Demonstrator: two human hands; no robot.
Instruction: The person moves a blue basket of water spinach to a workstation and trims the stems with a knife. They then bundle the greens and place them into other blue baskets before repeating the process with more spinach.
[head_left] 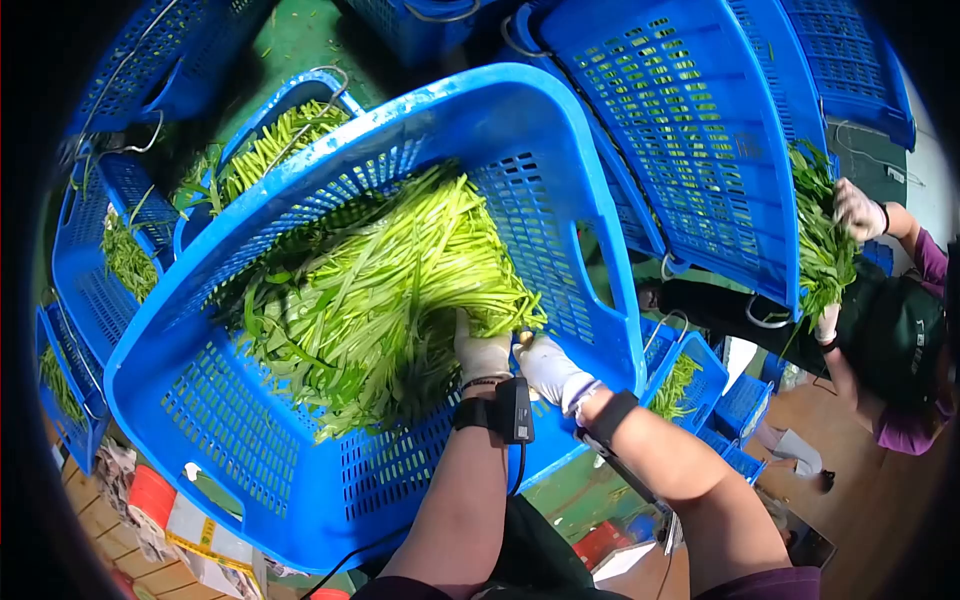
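Note:
A large blue plastic basket (590, 330) with slotted walls fills the middle of the head view, tilted. Inside lies a heap of long-stemmed leafy greens (400, 260), pale stem ends to the right and leaves to the lower left. My left hand (483, 352), in a white glove, is closed around a bunch at the heap's lower edge, its fingers partly hidden by leaves. Beside it, my gloved right hand (548, 368) is closed at the stem ends. A small brownish piece (525, 338) shows at its fingertips; I cannot make out what it is.
More blue baskets (680, 130) stand around, some with greens, including cut stems (285, 140) in one behind. At right, a co-worker's gloved hands (858, 210) hold leafy greens (822, 240). A red roll (150, 497) lies at lower left.

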